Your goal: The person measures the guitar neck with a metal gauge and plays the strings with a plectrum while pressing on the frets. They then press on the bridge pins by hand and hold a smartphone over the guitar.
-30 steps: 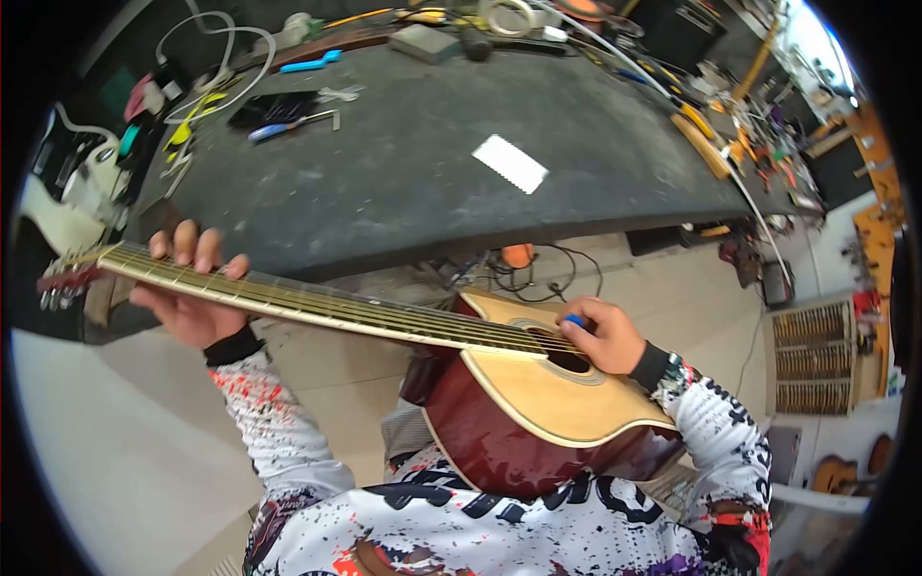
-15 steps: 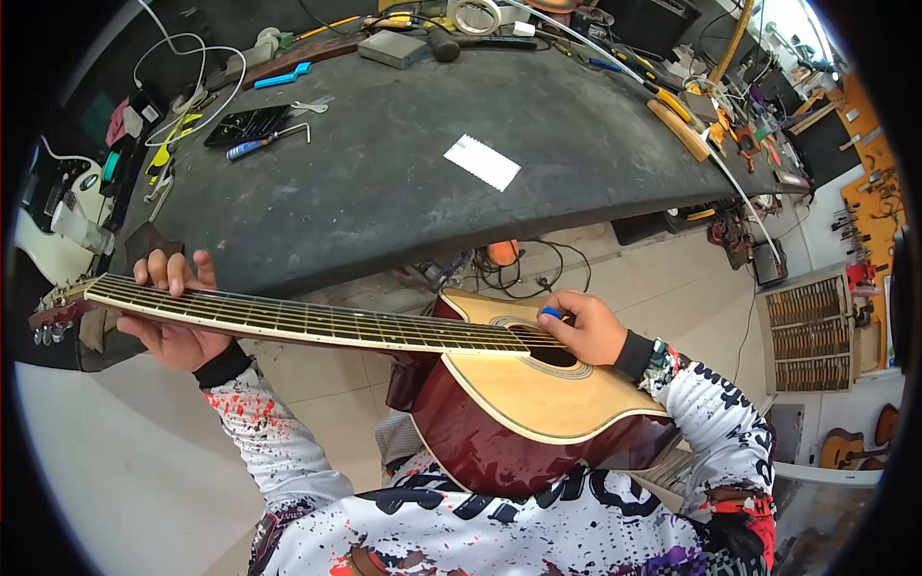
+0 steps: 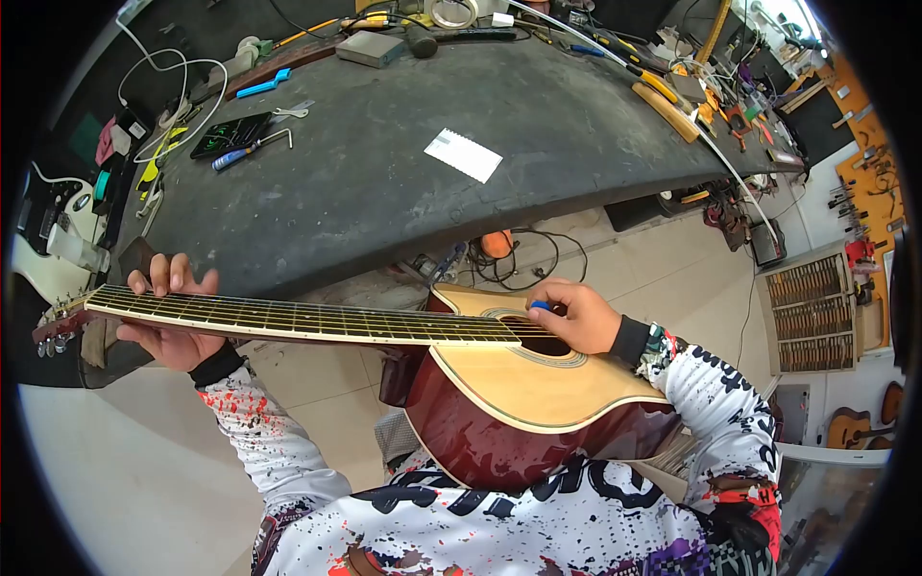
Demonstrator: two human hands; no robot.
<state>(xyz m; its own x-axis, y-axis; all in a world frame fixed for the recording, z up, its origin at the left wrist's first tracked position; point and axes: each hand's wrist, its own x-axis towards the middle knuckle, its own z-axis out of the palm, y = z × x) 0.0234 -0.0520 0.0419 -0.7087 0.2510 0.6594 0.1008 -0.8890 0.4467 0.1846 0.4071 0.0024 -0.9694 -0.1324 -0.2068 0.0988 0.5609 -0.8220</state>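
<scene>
At frame centre, right hand [image 3: 576, 322] pinches blue pick [image 3: 541, 306] over guitar [image 3: 538, 384] soundhole; left hand [image 3: 173, 326], fingers curled, grips the neck at left.

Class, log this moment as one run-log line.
left hand: grips guitar neck | right hand: pinches blue pick over soundhole | workbench behind

A dark workbench [image 3: 384, 192] carries a white card [image 3: 464, 155], screwdriver [image 3: 248, 151] and cables [image 3: 178, 82].

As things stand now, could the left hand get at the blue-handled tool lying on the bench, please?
Probably yes. The left hand is wrapped around the guitar neck, so it would have to let go first. The blue-handled tool lies uncovered on the bench on that hand's side, with nothing standing between them.
</scene>
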